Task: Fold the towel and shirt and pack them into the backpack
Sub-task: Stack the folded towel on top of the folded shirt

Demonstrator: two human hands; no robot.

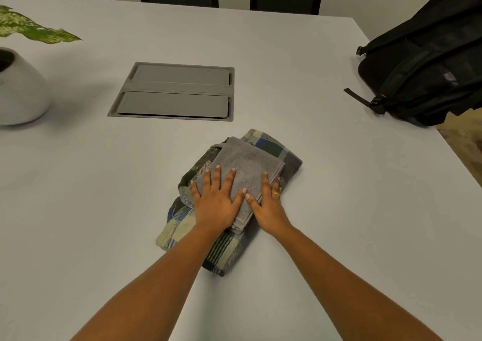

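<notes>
Forearms: two, bare, reaching forward from the near edge over the table (104,210).

Left hand (216,202): laid flat, fingers straight and spread, pressed on the towel; nothing is gripped. The little finger is seen over the shirt.

Right hand (268,205): laid flat beside the left, fingers straight, pressed along the towel's right edge; nothing is gripped.

Towel (247,163): grey, folded, stacked on the shirt, under both palms.

Shirt (224,249): plaid, folded, lying on the table beneath the towel. The long axis of the stack runs from near-left to far-right.

Hatch (174,93): grey, set into the table, beyond the stack.

Pot (20,93): white, at the far left, well apart.

Backpack (427,61): black, lying at the far right edge, well apart from the stack. Its opening cannot be made out. Folding is judged done; packing is not yet done. The stack is to be carried forward and rightward, and the right hand is the nearer to the bag.
</notes>
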